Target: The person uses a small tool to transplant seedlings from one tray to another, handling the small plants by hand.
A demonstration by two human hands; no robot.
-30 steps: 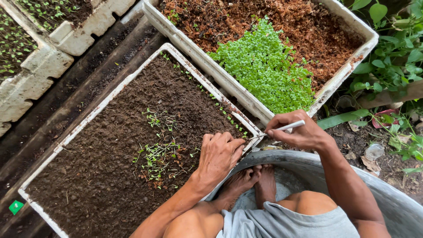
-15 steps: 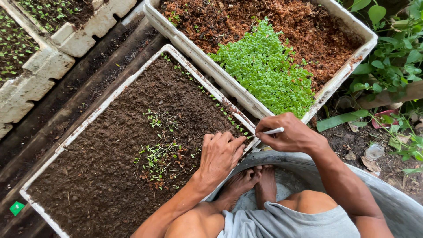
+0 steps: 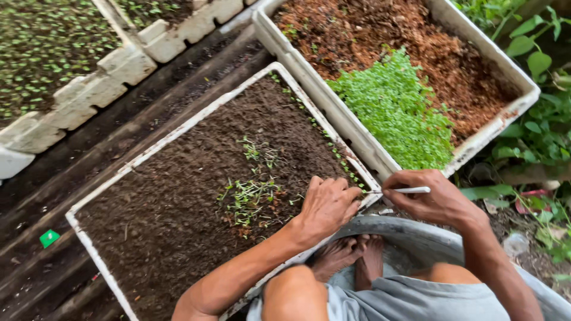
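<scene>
My left hand [image 3: 328, 205] rests on dark soil at the near right corner of a white foam tray [image 3: 95, 252], fingers curled with their tips at the tray's rim; what they pinch is too small to tell. Just to its right, my right hand [image 3: 433, 199] grips a thin white stick [image 3: 410, 190] whose tip points at the left fingertips. A loose pile of tiny pulled seedlings [image 3: 250, 199] lies on the soil left of my left hand. A row of small sprouts [image 3: 333, 148] runs along the tray's right edge.
Behind stands a second foam box [image 3: 309, 77] of reddish-brown fibre with a dense patch of green seedlings [image 3: 395, 110]. More seedling boxes [image 3: 77, 101] sit at the upper left. I sit in a grey metal basin [image 3: 410, 229], feet inside. Leafy plants [image 3: 538, 131] grow at the right.
The view has shifted, so everything sits further right and lower in frame. My right hand has come down and closer to my left, bringing the stick's tip to the left fingertips.
</scene>
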